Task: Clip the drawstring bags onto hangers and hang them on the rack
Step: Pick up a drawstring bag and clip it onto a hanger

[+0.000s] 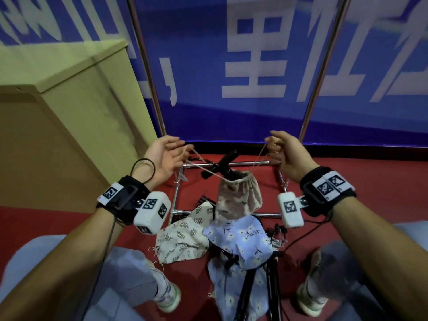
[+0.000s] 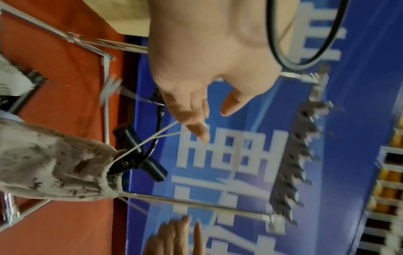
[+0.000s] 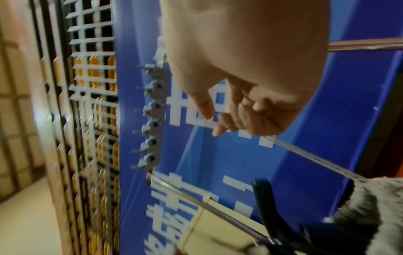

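While both hands are raised apart over the red floor (image 1: 58,218), a beige drawstring bag (image 1: 238,198) hangs between them by its cords, mouth gathered. Left hand (image 1: 165,158): palm up, fingers loosely extended, cord (image 1: 199,166) caught at the fingertips (image 2: 196,127). Right hand (image 1: 286,154): fingers curled, pinching the other cord (image 3: 309,157). Bag sits above the metal rack base (image 1: 231,163), in front of a black clip hanger (image 1: 222,163). Leaf-print bag (image 1: 185,237) and blue floral bag (image 1: 243,239) lie on the floor below, overlapping. Cardboard box (image 1: 69,112) at left; blue banner (image 1: 231,66) behind.
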The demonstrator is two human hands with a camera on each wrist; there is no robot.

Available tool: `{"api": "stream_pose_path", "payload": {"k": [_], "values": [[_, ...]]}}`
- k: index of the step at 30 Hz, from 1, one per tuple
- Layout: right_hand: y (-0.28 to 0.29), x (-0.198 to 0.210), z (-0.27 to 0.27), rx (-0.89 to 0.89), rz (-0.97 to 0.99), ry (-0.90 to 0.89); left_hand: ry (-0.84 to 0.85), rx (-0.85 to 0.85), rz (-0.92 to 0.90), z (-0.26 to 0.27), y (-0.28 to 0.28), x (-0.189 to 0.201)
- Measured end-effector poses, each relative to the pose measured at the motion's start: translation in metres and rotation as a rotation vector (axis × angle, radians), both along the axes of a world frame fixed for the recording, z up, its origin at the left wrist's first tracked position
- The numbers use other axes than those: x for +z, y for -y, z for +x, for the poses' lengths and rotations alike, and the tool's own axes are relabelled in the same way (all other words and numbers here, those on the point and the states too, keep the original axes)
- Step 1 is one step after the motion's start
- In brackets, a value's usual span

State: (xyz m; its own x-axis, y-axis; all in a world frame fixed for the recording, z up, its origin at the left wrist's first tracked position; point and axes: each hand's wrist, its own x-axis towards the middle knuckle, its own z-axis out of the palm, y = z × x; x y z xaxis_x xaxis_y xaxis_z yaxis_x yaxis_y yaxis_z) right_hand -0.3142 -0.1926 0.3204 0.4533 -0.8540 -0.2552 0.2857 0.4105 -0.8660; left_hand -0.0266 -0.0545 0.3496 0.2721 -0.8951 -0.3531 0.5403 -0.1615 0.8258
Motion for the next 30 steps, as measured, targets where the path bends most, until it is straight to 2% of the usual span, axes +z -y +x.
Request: {"api": "stream_pose_path", "payload": {"k": [4, 8, 11, 14, 19, 21, 26, 30], "values": [[-0.028, 0.006, 0.025, 0.116, -0.202, -0.105, 0.234, -0.159, -0.257, -0.038, 0.001, 0.020], [-0.049, 0.012, 0.044, 0.260, -0.295, -0.090, 0.544, -0.234, -0.364, -0.057, 0.005, 0.032], [-0.056, 0.017, 0.053, 0.306, -0.380, -0.092, 0.754, -0.192, -0.381, -0.064, 0.010, 0.035], [-0.060, 0.023, 0.058, 0.293, -0.436, -0.085, 0.887, -0.106, -0.384, -0.064, 0.014, 0.037], [-0.060, 0.027, 0.065, 0.277, -0.472, -0.079, 0.947, 0.009, -0.401, -0.063, 0.017, 0.033], [-0.061, 0.027, 0.065, 0.290, -0.463, -0.077, 1.027, 0.025, -0.391, -0.060, 0.017, 0.027], [-0.060, 0.026, 0.065, 0.341, -0.373, -0.056, 1.008, -0.027, -0.368, -0.051, 0.024, 0.012], [-0.060, 0.025, 0.064, 0.353, -0.452, -0.113, 1.005, -0.086, -0.386, -0.051, 0.025, 0.009]]}}
